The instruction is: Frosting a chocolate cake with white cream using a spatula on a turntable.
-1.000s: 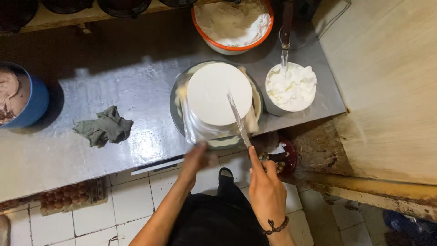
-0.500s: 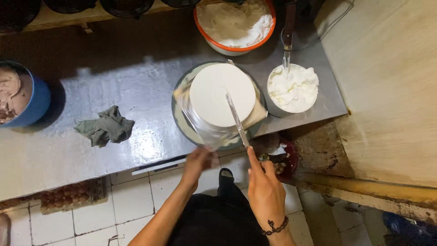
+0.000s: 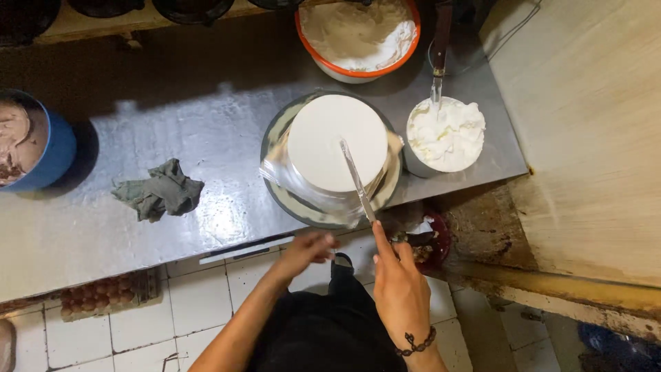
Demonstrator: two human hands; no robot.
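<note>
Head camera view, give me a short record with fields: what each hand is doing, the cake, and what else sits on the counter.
right hand: right hand grips a long spatula, blade laid against the cake
left hand: left hand blurred, at the near counter edge below the turntable, holding nothing visible
cake: round white cake centred on the turntable
right of cake: white cream bowl with a knife standing in it
behind cake: orange-rimmed bowl
left side: crumpled grey cloth; blue tub
surface: metal counter

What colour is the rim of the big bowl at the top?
Orange rim, seen in the head view.
</note>
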